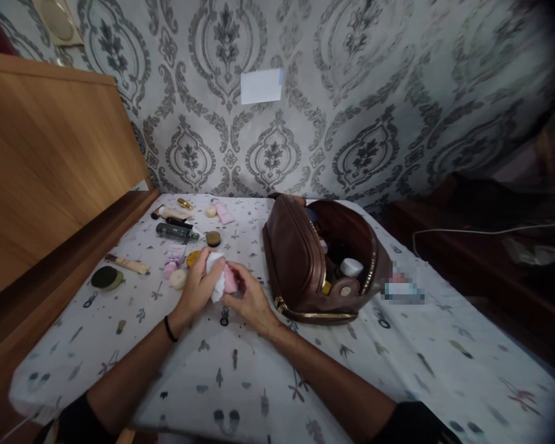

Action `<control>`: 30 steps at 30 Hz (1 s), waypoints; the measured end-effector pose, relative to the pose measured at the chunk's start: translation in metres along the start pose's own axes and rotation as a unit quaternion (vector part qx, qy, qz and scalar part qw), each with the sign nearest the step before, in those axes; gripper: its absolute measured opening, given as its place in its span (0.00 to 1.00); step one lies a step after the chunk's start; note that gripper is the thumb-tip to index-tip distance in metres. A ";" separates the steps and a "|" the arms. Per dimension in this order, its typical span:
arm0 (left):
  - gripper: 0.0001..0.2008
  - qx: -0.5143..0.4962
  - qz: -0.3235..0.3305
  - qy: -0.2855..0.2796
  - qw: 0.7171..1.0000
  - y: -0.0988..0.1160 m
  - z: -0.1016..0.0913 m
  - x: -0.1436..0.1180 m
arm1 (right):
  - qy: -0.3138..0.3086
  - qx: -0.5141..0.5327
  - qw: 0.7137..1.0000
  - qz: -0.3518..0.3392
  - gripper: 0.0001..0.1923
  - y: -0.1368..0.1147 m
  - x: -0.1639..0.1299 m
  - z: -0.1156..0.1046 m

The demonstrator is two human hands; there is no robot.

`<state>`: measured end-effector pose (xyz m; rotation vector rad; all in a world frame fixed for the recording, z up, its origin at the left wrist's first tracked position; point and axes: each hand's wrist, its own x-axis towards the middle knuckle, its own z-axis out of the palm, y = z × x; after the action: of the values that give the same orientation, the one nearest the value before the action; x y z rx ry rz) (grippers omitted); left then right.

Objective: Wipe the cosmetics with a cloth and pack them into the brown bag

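My left hand point(195, 290) is closed around a crumpled white tissue point(217, 291), pressing it against a small pink container point(230, 280). My right hand point(255, 303) grips the pink container from the other side; its exact kind is hidden by the fingers. Both hands are just above the patterned tablecloth point(240, 370). Close to my left hand lie a round yellow container point(193, 258), a cream-coloured round jar point(177, 279) and a pink-and-purple tube point(173, 260). A brown zippered cosmetic bag point(291, 265) stands open to the right, with a white-lidded jar point(351, 267) inside.
Further left are a dark green bottle point(176, 232), a beige tube point(132, 264), a dark-lidded jar point(106, 279), a gold-brown round jar point(213, 238) and a pink tube point(224, 213). A wooden panel point(60, 129) borders the left. A pixelated item point(403, 288) lies right of the bag.
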<state>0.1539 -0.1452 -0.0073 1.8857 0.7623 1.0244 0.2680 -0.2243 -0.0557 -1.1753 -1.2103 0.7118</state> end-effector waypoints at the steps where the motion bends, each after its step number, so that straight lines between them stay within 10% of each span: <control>1: 0.07 0.003 0.003 0.000 1.000 0.001 -0.002 0.001 | -0.007 0.011 1.000 0.000 0.33 0.000 0.001 0.000; 17: 0.23 -0.156 -0.100 0.012 0.983 -0.015 -0.003 0.008 | -0.030 0.206 0.976 0.062 0.37 -0.011 0.006 0.001; 30: 0.25 -0.110 -0.051 -0.097 0.988 0.000 -0.002 -0.002 | 0.086 -0.010 0.996 0.004 0.32 -0.011 0.003 -0.001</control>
<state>0.1516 -0.1457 -0.0078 1.7089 0.6003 0.8127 0.2677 -0.2246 -0.0440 -1.2324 -1.0714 0.5935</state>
